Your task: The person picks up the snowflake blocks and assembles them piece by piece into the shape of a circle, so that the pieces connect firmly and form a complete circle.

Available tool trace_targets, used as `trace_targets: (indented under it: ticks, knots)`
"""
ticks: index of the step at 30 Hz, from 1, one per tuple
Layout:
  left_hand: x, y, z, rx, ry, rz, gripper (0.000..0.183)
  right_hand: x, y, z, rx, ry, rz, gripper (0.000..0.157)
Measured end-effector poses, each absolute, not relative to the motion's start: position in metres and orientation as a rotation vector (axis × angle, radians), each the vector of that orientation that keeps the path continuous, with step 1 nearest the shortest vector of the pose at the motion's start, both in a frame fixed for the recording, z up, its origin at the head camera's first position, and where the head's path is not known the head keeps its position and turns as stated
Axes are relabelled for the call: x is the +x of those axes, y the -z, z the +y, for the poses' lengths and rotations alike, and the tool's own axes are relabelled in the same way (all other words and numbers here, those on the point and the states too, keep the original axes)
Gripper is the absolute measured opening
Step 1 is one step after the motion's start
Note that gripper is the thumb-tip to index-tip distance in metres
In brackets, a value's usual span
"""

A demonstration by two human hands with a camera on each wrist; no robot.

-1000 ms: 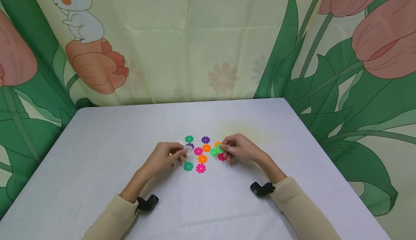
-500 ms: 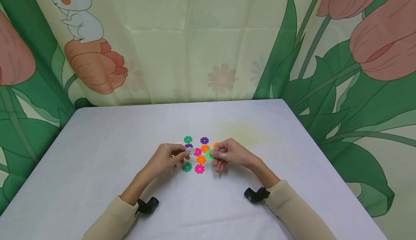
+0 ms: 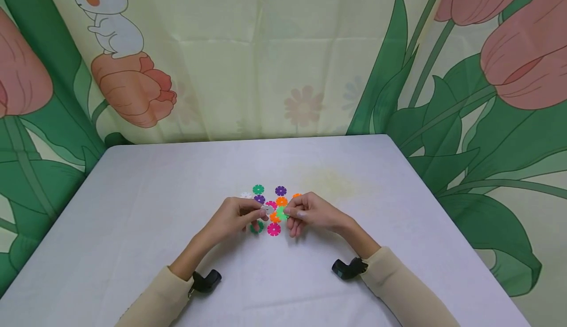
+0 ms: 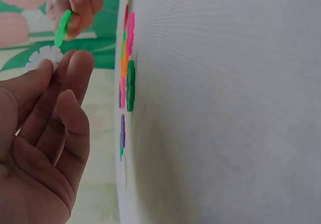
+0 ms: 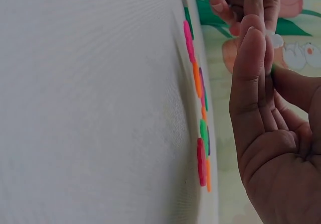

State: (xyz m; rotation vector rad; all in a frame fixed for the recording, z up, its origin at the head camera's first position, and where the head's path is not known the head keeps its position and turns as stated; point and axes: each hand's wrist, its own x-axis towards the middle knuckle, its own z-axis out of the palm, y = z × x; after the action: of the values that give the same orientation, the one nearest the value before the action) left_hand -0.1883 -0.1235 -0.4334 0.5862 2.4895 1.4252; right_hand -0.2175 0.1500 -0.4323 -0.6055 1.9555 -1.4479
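Observation:
Between thumb and fingers, my left hand [image 3: 236, 214] pinches a white notched disc [image 4: 44, 57], a flat flower-shaped piece. My right hand [image 3: 313, 212] pinches a bright green notched disc [image 4: 62, 28] by its edge. Both discs are held above the table, and in the left wrist view their rims come close together or touch; I cannot tell which. Under and around the hands lie loose discs: a pink disc [image 3: 273, 229], an orange disc [image 3: 281, 201], a purple disc [image 3: 281, 190] and a green disc [image 3: 258, 189]. In the right wrist view, fingers hide most of the bright green disc.
A white cloth covers the table [image 3: 283, 277]. Behind it hangs a curtain [image 3: 274, 71] printed with tulips and a rabbit. Dark wrist cameras [image 3: 207, 281] sit at both sleeve cuffs.
My right hand has moved left and slightly toward me with the bright green disc. My left hand has shifted a little right with the white disc, bringing the two closer.

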Motion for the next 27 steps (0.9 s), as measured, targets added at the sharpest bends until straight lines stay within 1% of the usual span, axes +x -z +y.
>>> trace_targets:
  ticks: [7,17,27]
  knots:
    - [-0.1877,0.4351,-0.1226,0.563,-1.419,2.470,0.016,-0.2156,0.4319,0.1484,-0.598,1.436,1.977,0.026]
    - [-0.1871,0.4363,-0.1216,0.565,-1.405,2.478,0.015,-0.2134,0.4314,0.1452,-0.581,1.439,1.967,0.026]
    - [-0.1864,0.4354,-0.1204,0.819,-1.161,2.689,0.014,-0.2136,0.4342,0.1426,-0.561,1.459,1.965,0.026]
